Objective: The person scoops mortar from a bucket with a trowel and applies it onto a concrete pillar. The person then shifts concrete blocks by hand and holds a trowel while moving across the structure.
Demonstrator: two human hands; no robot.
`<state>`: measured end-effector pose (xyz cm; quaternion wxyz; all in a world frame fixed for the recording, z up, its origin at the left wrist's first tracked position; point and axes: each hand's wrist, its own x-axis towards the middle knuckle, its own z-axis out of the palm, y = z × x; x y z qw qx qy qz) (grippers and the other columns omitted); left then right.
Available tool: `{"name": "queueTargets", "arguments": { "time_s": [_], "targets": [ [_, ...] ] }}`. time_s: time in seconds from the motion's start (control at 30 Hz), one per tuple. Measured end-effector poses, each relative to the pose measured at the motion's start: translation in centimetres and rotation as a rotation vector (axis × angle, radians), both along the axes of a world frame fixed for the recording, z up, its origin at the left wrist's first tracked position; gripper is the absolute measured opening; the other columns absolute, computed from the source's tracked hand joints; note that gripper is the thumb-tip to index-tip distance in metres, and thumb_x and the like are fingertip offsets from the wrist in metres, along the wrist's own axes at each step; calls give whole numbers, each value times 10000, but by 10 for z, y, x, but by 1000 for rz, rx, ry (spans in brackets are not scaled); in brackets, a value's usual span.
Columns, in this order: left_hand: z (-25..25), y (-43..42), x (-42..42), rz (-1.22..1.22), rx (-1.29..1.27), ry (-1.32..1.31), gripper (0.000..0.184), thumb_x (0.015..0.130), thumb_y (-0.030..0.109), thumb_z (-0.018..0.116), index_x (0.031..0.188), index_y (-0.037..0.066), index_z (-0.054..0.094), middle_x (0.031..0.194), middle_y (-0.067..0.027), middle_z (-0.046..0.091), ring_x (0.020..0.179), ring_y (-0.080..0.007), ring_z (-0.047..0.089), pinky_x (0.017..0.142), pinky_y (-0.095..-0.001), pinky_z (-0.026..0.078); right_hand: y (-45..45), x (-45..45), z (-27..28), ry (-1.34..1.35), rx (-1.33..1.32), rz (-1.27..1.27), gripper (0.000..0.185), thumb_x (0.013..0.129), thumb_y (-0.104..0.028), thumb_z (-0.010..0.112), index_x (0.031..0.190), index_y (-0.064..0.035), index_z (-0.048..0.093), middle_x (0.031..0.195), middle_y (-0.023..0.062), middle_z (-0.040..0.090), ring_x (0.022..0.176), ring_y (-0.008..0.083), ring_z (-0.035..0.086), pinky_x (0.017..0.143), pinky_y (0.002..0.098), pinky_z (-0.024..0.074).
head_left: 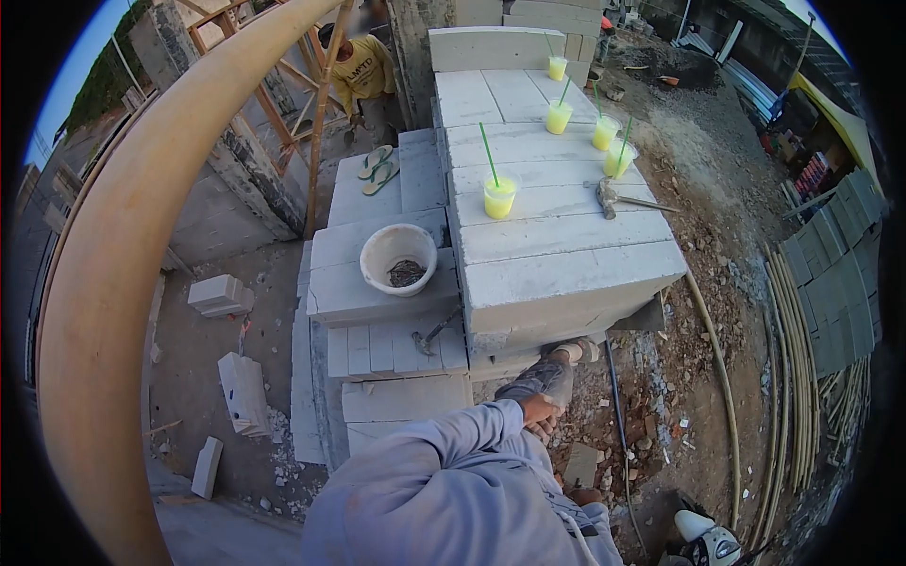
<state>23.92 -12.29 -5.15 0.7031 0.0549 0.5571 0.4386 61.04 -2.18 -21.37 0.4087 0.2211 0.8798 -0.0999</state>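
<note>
My left hand point(540, 408), below a long grey sleeve, rests at my raised lower leg point(547, 379), its fingers curled together. Just under it show the fingers of what seems to be my right hand point(541, 432), close against the left; most of that hand is hidden. My sandalled foot point(578, 352) is braced by the stack of pale blocks point(576, 274). Nearest on the lower blocks lies a hammer point(429, 338). Behind it stands a white bucket point(376, 247) with dark nails or wire bits inside.
Several cups of yellow drink with green straws point(500, 195) stand on the blocks, beside a second hammer point(607, 199). Green slippers point(379, 172) lie farther back. A person in a yellow shirt point(363, 71) is beyond. A thick pole point(113, 255) crosses the left; bamboo poles point(791, 368) lie right.
</note>
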Motion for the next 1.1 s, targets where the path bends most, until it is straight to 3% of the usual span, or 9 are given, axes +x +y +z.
{"name": "queueTargets", "arguments": {
  "time_s": [0.1,0.2,0.3,0.53,0.63,0.7,0.77,0.97,1.1],
  "targets": [
    [4,1,2,-51,-24,40,297,906,240,492,1125,78,610,733,-53,541,569,-149,555,520,-311,529,0,4,-5,44,-16,-74,328,815,-489,536,976,-243,683,938,122,671,889,295,644,793,417,501],
    [7,-1,0,-35,27,9,282,895,249,525,1087,55,598,747,-68,559,564,-162,561,494,-314,521,-8,-25,34,-103,1,-802,326,764,-499,600,977,-268,686,938,121,672,878,302,648,806,437,497],
    [6,-3,-5,19,115,65,256,875,257,577,973,21,596,762,-83,582,560,-178,572,466,-316,508,-20,-64,111,-111,5,-712,210,786,-289,610,967,-225,696,1016,185,632,980,309,613,825,384,503],
    [73,-22,-76,545,260,189,152,871,243,584,911,96,593,743,-12,579,590,-104,549,528,-249,464,2,-21,32,40,-60,-75,234,793,-281,601,1007,-230,679,976,175,646,943,314,627,802,398,508],
    [118,-46,-139,896,415,273,192,880,270,576,969,100,569,778,-6,589,623,-99,566,592,-266,492,3,-21,25,74,-17,-19,227,777,-278,612,986,-229,684,953,163,655,920,314,635,792,387,510],
    [153,-69,-195,1223,553,379,330,914,260,514,1218,128,506,814,-8,590,646,-106,563,601,-271,494,13,-13,-9,76,-76,-367,230,763,-280,619,978,-231,686,949,153,658,922,312,635,789,384,509],
    [204,-95,-243,1381,713,452,492,935,323,466,1382,171,326,886,-22,594,737,-120,555,680,-292,486,8,-21,17,101,-62,-84,235,747,-279,622,967,-234,690,931,154,663,906,304,642,773,377,510],
    [260,-115,-278,1343,764,607,508,931,400,453,1361,153,346,990,-34,578,807,-129,537,759,-318,456,-6,-24,19,164,-16,34,187,751,-278,620,915,-235,697,887,169,664,820,281,658,710,396,519],
    [168,-70,-235,1244,492,293,405,899,349,535,1218,108,467,880,-35,608,718,-146,575,668,-310,504,-25,-39,62,196,-343,-949,166,760,-211,636,873,-98,679,767,137,656,675,243,648,584,384,509]
  ]
}}
